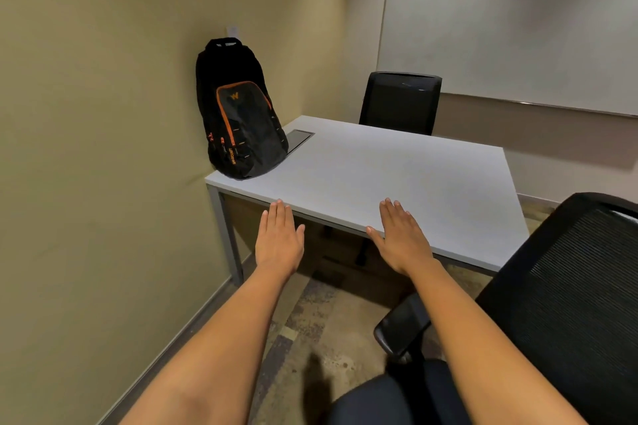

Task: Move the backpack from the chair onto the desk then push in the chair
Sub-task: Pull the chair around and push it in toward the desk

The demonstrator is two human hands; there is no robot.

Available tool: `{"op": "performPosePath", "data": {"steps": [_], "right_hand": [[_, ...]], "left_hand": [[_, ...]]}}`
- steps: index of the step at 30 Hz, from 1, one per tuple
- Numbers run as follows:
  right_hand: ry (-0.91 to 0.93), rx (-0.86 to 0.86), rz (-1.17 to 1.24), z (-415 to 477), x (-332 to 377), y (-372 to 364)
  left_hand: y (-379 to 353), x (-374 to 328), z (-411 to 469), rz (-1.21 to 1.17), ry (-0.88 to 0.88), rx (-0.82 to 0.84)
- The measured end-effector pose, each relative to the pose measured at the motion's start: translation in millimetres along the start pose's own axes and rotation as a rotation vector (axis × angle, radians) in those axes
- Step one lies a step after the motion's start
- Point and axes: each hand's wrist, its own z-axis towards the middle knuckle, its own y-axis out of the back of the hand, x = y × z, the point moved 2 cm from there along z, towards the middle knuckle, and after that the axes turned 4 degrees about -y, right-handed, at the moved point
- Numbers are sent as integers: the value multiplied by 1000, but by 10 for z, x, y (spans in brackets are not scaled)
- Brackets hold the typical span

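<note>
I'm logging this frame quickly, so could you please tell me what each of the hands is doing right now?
Left hand: open, flat, holding nothing, at the desk edge.
Right hand: open, flat, holding nothing, over the desk edge.

backpack: black with orange trim (240, 114), upright on the bench's far left corner, leaning against the wall
bench: white top (397, 169), grey legs, set against the wall
left hand (279, 238): flat, fingers straight, at the bench's near edge
right hand (400, 235): flat, palm down over the near edge
chair: black mesh (566, 286), near right, not tucked under
second chair (400, 102): behind the bench
</note>
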Motion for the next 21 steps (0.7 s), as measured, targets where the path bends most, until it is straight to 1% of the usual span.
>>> {"op": "performPosePath", "data": {"steps": [7, 16, 21], "right_hand": [[55, -12, -35, -335, -508, 212], [200, -5, -119, -856, -1695, 574], [230, 20, -159, -1066, -2225, 714]], "left_hand": [[53, -578, -355, -21, 49, -12], [58, -1842, -1003, -48, 199, -64], [105, -2495, -1312, -69, 232, -53]]}}
